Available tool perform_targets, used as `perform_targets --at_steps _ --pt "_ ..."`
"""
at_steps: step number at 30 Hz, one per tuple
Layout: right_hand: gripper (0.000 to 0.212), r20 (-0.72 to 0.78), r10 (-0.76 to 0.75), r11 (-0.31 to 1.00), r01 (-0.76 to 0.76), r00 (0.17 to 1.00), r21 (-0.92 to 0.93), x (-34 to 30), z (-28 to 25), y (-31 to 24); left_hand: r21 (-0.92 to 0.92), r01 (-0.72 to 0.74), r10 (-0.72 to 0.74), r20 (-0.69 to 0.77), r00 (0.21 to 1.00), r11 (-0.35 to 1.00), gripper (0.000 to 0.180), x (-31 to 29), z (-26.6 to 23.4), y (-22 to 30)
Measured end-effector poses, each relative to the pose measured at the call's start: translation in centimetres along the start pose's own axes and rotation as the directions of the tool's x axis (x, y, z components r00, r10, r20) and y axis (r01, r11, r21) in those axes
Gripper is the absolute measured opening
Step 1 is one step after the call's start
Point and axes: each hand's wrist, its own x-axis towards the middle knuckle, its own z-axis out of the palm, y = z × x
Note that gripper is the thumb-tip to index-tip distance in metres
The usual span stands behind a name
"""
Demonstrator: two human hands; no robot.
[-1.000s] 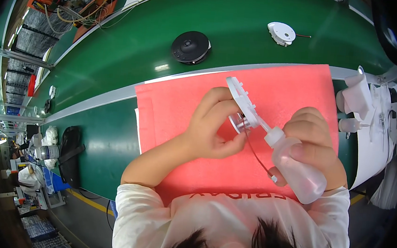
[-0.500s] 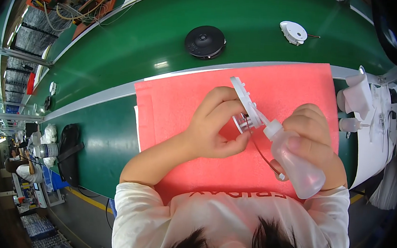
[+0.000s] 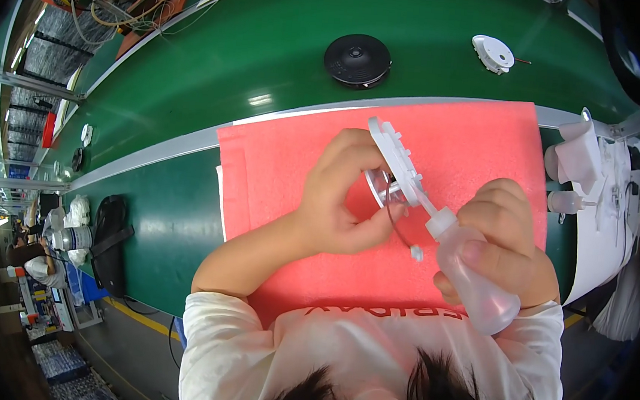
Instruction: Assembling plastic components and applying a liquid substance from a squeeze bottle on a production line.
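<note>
Over the pink mat [image 3: 277,174], my left hand [image 3: 343,194] grips a white plastic housing [image 3: 397,161] tilted on edge, with a small motor-like part [image 3: 377,186] on its near side. A thin dark wire ending in a white connector [image 3: 416,253] hangs from the housing. My right hand [image 3: 501,237] is wrapped round a translucent squeeze bottle [image 3: 478,288], held slanting with its base toward me. The bottle's narrow nozzle [image 3: 426,203] points at the housing's lower end and seems to touch it; the exact contact is too small to tell.
Beyond the mat, a round black device [image 3: 357,58] and another white housing [image 3: 493,54] lie on the green surface [image 3: 256,52]. At right sit a second small bottle [image 3: 564,202] and a white cloth-like piece [image 3: 580,156]. A black bag [image 3: 110,244] rests at left.
The black device and the far white housing have shifted right. In my left hand the housing has turned slightly; its connector swung left, away from my right hand. The bottle has moved slightly nearer me.
</note>
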Motion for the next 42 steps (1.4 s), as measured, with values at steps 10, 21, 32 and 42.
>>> perform_targets --at_steps 10,21,32,42 --pt "0.048 0.016 0.001 1.000 -0.001 1.000 0.013 0.3 0.5 -0.4 -0.549 0.294 -0.369 -0.027 0.929 0.782 0.028 -1.3 0.2 0.1" --pt "0.049 0.008 -0.006 1.000 0.006 1.000 -0.016 0.6 1.8 -0.7 -0.813 0.448 -0.584 0.170 0.794 0.373 0.028 -1.3 -1.2 0.5" --pt "0.051 -0.031 -0.040 0.999 0.040 0.999 0.008 0.4 2.4 -1.4 -0.913 0.408 -0.659 0.298 0.691 0.016 0.035 -1.3 -2.2 1.0" --pt "0.048 -0.025 -0.044 0.999 0.043 0.999 -0.022 0.4 3.5 -1.0 -0.901 0.417 -0.645 0.389 0.658 -0.118 0.037 -1.7 -2.9 1.1"
